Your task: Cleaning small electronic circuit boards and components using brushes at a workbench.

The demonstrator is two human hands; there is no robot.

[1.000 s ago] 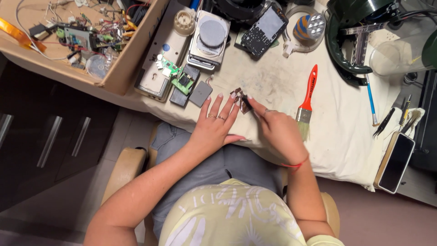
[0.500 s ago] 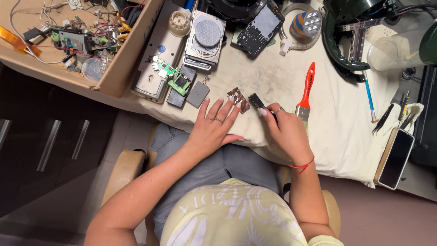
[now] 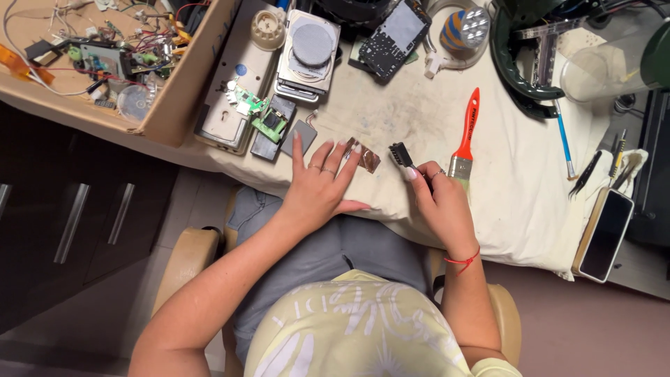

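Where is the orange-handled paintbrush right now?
In the head view, the paintbrush lies on the white cloth, just beyond the right hand, right of the small dark part it holds.

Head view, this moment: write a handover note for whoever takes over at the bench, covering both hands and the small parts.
Left hand: flat on the white cloth, fingertips on a small brown flat piece.
Right hand: pinching a small dark ribbed part, lifted clear of the brown piece.
Nearby: orange-handled brush right of the right hand; green circuit board and grey square part left of the left hand.
Done: the two pieces are apart.
Left: dark part not yet set down.
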